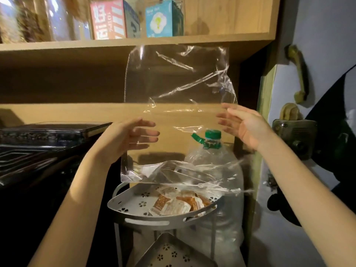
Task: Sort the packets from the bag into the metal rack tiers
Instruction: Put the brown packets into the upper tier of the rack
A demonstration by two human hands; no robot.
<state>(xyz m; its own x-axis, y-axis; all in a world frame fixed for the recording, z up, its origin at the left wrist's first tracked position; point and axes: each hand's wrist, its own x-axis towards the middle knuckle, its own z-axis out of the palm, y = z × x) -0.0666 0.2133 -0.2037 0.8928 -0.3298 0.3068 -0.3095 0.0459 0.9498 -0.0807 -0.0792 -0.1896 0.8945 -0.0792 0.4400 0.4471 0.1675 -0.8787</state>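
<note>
plainly, the clear plastic bag [179, 89] hung upright in front of the wooden shelf [57, 47], held up between both hands above the metal rack [146, 216]. it looked empty; no packet showed inside it. the left hand [131, 137] had its fingers curled round the bag's left side, pinching the film. the right hand [242, 126] was spread, fingers straight, against or just beside the right edge; whether it truly touched the film could not be told.

the packets [179, 203] lay heaped on the rack's top tier, orange and white, crowded toward the right and front of that tray. the lower tier [169, 251] showed only its perforated metal, as far as could be seen. a large water bottle [213, 170] with a green cap stood just behind the rack.

judging from this, the tipping-out seemed done and the sorting not yet. the risk lay in the pile: it sat near the tray's low front rim, so a careless reach could push packets over the edge. the limp bag, held on one side only, could also sag onto the tray and drag packets off.
</note>
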